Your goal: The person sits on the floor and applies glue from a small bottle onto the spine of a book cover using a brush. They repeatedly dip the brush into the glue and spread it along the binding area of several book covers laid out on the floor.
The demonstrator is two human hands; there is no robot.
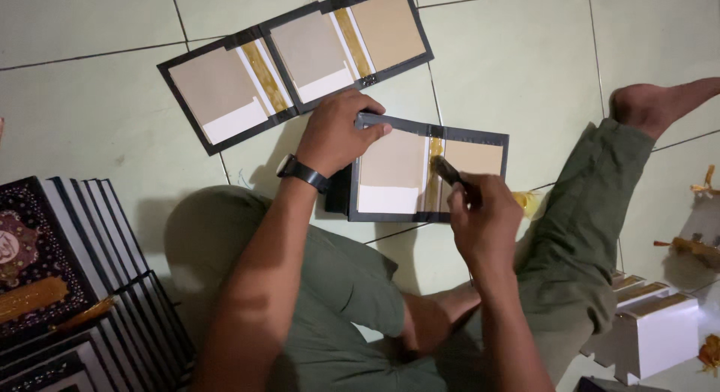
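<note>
An open black book cover (409, 171) lies on the tiled floor in front of me, its inside showing tan board panels, a white strip and a golden spine strip. My left hand (336, 133), with a black watch on the wrist, presses down on the cover's upper left edge. In my right hand (484, 216) is a small dark brush-like tool (448, 171), its tip resting on the golden spine strip. Two more open covers (225, 92) (352, 41) lie flat side by side farther away on the floor.
A stack of black decorated book covers (67, 279) leans at the left. White book blocks (652, 321) with golden ribbon sit at the right. My legs in green trousers are folded below, one bare foot (652, 103) stretched to the right.
</note>
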